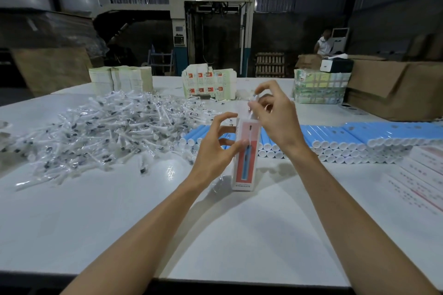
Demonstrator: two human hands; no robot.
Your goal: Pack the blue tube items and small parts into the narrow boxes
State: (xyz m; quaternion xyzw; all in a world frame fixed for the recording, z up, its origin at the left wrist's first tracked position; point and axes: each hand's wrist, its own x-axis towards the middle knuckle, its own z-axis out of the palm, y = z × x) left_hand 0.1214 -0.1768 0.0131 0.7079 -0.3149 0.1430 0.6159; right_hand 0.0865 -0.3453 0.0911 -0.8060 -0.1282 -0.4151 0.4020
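A narrow red-and-white box (pixel 244 175) stands upright on the white table (pixel 215 235), its top open. My left hand (pixel 217 146) grips the box's upper left side. Above the opening, my right hand (pixel 275 117) pinches a small clear-wrapped part (pixel 252 103) that points down into the box. Blue tubes with white caps (pixel 347 139) lie in stacked rows behind and to the right of the box. A large heap of wrapped small parts (pixel 107 132) covers the table's left side.
Finished narrow boxes (pixel 422 179) lie at the right edge. Stacks of flat cartons (pixel 208 84) and paper (pixel 119 79) stand at the table's back, with a bundled stack (pixel 318 88) and brown cardboard boxes (pixel 393 88) at back right. A person (pixel 323 42) sits far behind.
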